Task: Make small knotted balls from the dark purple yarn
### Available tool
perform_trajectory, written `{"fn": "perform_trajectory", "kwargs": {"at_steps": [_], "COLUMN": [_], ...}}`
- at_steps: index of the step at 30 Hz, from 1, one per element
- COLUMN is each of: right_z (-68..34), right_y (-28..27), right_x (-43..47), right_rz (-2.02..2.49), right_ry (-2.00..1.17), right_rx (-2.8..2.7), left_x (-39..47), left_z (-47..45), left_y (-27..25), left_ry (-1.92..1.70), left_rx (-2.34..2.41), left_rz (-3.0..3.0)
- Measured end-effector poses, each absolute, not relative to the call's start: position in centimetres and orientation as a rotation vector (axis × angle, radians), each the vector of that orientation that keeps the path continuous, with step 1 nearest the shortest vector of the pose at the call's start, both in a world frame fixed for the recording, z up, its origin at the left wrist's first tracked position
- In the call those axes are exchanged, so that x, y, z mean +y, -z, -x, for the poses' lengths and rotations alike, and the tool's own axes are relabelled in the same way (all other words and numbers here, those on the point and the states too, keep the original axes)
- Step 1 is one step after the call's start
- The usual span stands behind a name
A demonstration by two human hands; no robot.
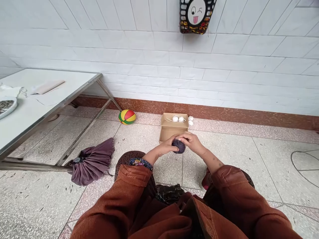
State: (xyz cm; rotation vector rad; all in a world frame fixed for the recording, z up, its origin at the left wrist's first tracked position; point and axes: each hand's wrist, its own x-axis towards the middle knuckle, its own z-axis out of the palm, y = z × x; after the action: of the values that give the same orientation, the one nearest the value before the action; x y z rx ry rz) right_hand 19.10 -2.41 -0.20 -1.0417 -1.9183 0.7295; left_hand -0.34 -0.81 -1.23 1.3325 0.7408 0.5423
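Note:
My left hand [165, 148] is wrapped round the left side of a dark purple ball of yarn [179, 147]. At the ball's upper right, my right hand [191, 140] is closed in a pinch on the yarn; the strand itself is too fine to make out. Just beyond my hands an open cardboard box [168, 133] sits on the floor, partly covered by them. Two white balls of yarn [178, 118] lie against its raised lid, with a loose white strand. More small white balls [190, 120] stand to the right of the lid.
A white-topped metal table [72, 83] stands at the left, bearing a plate [7, 108] and folded cloth [48, 87]. Beside its leg lie a striped ball [127, 117] and a folded purple umbrella [96, 162]. A black basket [196, 16] hangs on the wall; a wire frame [299, 170] is at right.

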Motion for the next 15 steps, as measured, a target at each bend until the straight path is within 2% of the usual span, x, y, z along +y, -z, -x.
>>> {"fn": "perform_trajectory", "kwargs": {"at_steps": [3,9,15], "right_z": [-19.5,-19.2,-18.0], "right_y": [1.3,4.1,3.2], "right_x": [-1.3,-0.9,-2.5], "right_rz": [1.139,1.383,1.219], "right_ry": [-0.758,-0.914,-0.873], "right_rx": [-1.849,-1.855,-2.058], "left_x": [-1.0,-0.6,0.6], "left_z": [0.5,1.4,1.6], "left_y": [0.7,-0.2,0.4], "left_ry": [-0.584,-0.68,-0.862], "left_rx": [0.55,0.5,0.725], "left_rz": [-1.234,-0.894,-0.797]}}
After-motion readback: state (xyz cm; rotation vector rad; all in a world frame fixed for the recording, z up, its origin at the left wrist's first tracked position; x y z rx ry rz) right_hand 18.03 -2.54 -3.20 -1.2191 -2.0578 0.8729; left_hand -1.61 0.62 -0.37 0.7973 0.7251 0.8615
